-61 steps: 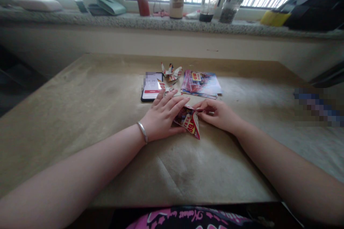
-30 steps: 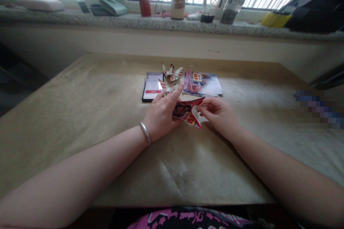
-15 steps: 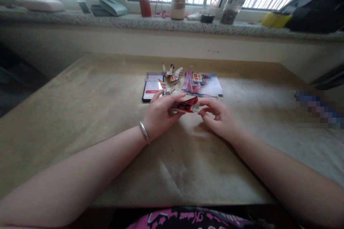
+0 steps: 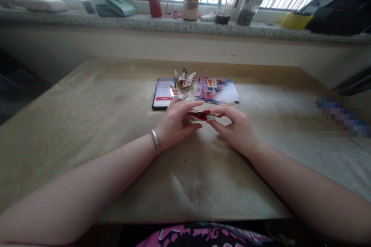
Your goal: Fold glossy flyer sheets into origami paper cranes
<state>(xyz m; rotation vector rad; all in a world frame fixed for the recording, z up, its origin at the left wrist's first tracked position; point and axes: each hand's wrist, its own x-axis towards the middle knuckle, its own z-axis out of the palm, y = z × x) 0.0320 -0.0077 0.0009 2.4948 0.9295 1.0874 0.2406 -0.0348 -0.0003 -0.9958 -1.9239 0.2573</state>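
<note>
The left hand [image 4: 176, 123] is half closed, thumb below and fingers above, pinching the left end of a folded printed paper [image 4: 203, 114]; the right hand [image 4: 234, 125] curls likewise, its fingertips nipping the paper's right end; the paper lies nearly edge-on between them, just above the table [image 4: 101, 123], near its middle. A silver bracelet [image 4: 155, 140] rings the left wrist; beyond lie a phone [image 4: 162, 98], small folded pieces [image 4: 185, 77] and a stack of flyers [image 4: 217, 90], close together. To my eye, the fold wants matched edges, an even pinch at both ends, and the crease pressed flat against the table.
</note>
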